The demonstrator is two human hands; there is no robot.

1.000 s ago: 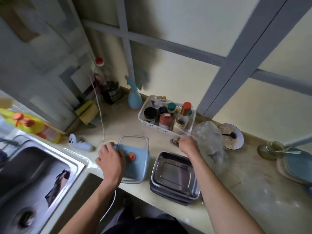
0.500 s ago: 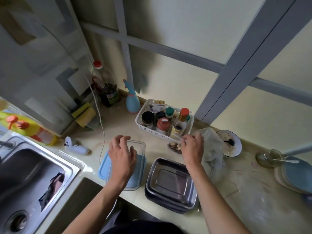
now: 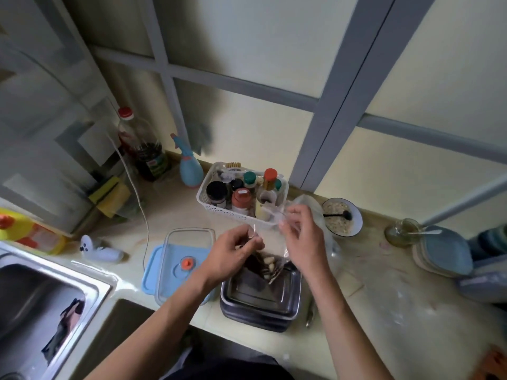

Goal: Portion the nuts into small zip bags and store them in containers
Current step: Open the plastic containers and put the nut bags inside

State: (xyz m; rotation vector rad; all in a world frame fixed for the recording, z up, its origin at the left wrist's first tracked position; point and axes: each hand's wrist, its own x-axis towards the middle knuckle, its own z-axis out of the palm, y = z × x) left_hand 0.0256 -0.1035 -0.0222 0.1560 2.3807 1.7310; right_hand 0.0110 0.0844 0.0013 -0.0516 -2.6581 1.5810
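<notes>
Head view: steel trays (image 3: 260, 297) sit stacked at the surface's near edge. Above them both hands, left (image 3: 233, 253) and right (image 3: 301, 237), pinch a zip bag (image 3: 270, 259) holding nuts (image 3: 267, 266). Sealing seems underway; next, press its strip closed.

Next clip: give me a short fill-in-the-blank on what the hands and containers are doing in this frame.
1. Both hands, left hand and right hand, hold a small clear zip bag with ____ inside.
2. The bag hangs above the stacked ____ trays.
3. The clear container sits on a ____ lid with an orange knob.
4. The white basket holds bottles and ____.

Missing words: nuts; metal; blue; jars
</notes>
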